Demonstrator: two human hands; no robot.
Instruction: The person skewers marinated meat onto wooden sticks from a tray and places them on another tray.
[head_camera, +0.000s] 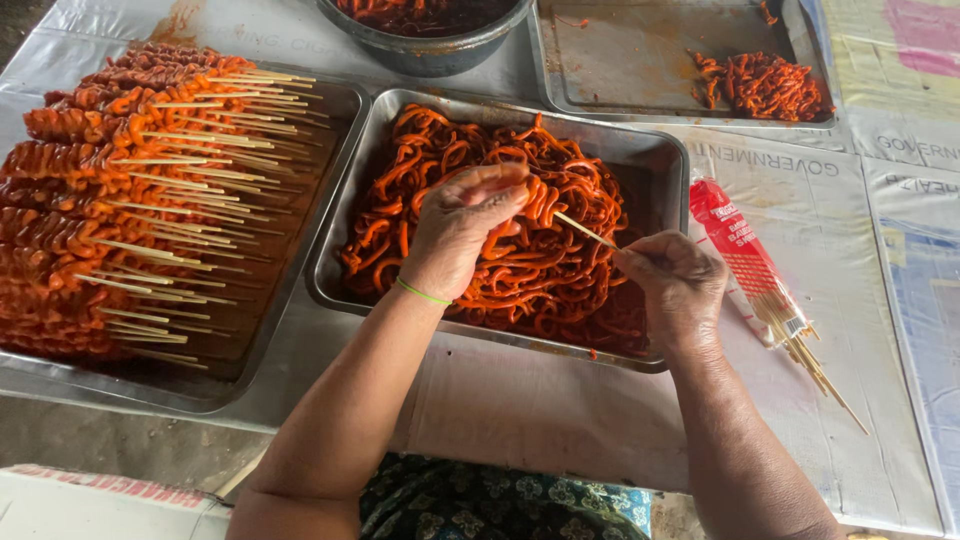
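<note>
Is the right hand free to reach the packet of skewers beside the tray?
Probably not yet: the right hand holds a skewer. The packet of skewers lies close beside it, with nothing between.

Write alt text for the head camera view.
The left hand pushes an orange marinated strip onto a bamboo skewer held by the right hand, above a metal tray of strips. A tray of finished skewers sits left.

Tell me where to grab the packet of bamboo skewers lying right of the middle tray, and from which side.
Grip the packet of skewers around its red middle, coming from above. It lies flat on the table sheet, the near end is open with sticks fanning out, so pinching there would probably scatter them.
</note>
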